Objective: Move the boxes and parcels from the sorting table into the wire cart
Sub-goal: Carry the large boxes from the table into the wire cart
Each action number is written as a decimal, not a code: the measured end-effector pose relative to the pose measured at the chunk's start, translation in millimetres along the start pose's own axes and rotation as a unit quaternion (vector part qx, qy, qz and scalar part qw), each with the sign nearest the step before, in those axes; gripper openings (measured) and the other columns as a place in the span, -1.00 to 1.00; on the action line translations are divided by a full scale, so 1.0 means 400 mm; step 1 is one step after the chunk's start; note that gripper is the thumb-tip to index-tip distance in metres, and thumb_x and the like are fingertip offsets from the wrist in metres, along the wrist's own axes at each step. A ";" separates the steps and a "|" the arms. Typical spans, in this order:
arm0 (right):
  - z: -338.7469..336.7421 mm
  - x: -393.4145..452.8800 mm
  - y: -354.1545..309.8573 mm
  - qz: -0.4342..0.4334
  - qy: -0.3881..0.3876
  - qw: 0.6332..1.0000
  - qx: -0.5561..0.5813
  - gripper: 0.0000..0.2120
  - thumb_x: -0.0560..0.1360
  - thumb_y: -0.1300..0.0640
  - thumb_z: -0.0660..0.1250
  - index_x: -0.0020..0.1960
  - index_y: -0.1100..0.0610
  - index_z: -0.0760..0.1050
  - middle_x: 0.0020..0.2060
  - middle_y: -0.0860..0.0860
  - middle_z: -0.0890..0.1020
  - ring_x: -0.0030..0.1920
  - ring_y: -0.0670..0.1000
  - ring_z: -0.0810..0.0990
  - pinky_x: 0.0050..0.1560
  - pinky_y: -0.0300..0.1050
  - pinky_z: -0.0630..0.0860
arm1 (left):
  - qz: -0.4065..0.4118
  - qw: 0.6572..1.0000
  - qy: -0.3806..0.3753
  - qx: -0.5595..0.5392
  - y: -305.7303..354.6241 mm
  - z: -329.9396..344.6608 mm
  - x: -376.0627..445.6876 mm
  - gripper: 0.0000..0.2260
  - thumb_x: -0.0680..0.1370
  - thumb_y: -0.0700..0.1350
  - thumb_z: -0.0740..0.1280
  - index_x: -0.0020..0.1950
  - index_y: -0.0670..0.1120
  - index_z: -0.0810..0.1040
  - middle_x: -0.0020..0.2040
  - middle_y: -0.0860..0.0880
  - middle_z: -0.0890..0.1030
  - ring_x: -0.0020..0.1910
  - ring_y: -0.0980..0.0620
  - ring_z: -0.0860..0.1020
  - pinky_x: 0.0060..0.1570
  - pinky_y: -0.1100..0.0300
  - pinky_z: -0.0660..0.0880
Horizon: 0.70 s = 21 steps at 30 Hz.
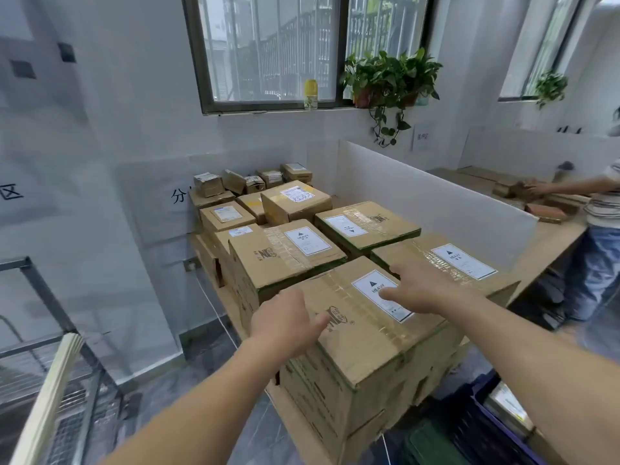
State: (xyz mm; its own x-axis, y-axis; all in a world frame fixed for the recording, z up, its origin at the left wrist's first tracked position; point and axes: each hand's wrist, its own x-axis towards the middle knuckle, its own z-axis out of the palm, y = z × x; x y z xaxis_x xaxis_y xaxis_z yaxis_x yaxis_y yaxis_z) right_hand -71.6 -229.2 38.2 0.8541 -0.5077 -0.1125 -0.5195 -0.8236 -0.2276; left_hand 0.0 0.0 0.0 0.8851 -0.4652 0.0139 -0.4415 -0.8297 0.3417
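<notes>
Head view: left hand and right hand spread flat, gripping nothing, on nearest box — labelled HEAVY, so grip low on both sides, lift level.

Matt cardboard box sealed with glossy tape.

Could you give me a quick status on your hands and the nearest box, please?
Left hand and right hand open, over the nearest box. Box on sorting table, not lifted. Wire cart at left; nothing in the way.
</notes>
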 end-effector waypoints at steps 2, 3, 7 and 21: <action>0.003 0.004 0.017 0.007 -0.011 1.000 -0.014 -0.47 0.50 -0.21 0.31 0.37 0.05 0.43 0.27 0.02 0.56 0.24 0.13 0.53 0.23 0.09 0.51 | -0.024 1.000 -0.001 -0.007 0.008 0.017 -0.001 -0.46 0.54 0.31 0.26 0.36 -0.02 0.42 0.10 0.00 0.61 0.04 -0.06 0.58 0.00 0.02 0.59; 0.008 0.007 0.026 0.003 -0.016 1.000 -0.024 -0.49 0.51 -0.20 0.31 0.37 0.04 0.43 0.23 0.02 0.57 0.22 0.12 0.54 0.19 0.06 0.51 | -0.033 0.999 -0.003 -0.012 0.006 0.030 -0.001 -0.46 0.54 0.31 0.26 0.36 -0.02 0.40 0.06 0.01 0.61 0.00 -0.05 0.59 -0.02 0.00 0.61; 0.014 0.004 0.036 -0.006 -0.021 0.998 -0.052 -0.51 0.55 -0.18 0.27 0.41 0.00 0.39 0.22 -0.01 0.59 0.21 0.10 0.54 0.00 -0.04 0.38 | -0.056 0.998 -0.005 -0.033 0.011 0.054 -0.009 -0.52 0.53 0.28 0.26 0.27 -0.03 0.38 0.04 0.01 0.61 -0.04 -0.04 0.60 -0.07 -0.02 0.63; 0.090 0.090 0.052 0.026 0.001 1.000 0.015 -0.62 0.51 -0.21 0.35 -0.13 0.13 0.50 -0.21 0.03 0.60 -0.18 0.06 0.57 -0.29 -0.07 0.35 | -0.171 0.963 -0.007 -0.206 -0.010 0.102 -0.022 -0.58 0.38 0.27 0.28 0.03 0.01 0.62 -0.03 0.07 0.68 -0.09 0.01 0.63 -0.07 0.00 0.65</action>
State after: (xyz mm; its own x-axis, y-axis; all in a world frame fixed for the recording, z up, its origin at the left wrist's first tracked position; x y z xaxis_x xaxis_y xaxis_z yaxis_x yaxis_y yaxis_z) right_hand -51.1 -255.5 -5.6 0.8262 -0.5499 -0.1224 -0.5619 -0.7884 -0.2505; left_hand -12.2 -5.2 -39.9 0.9649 -0.1932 -0.1776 -0.0258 -0.7434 0.6683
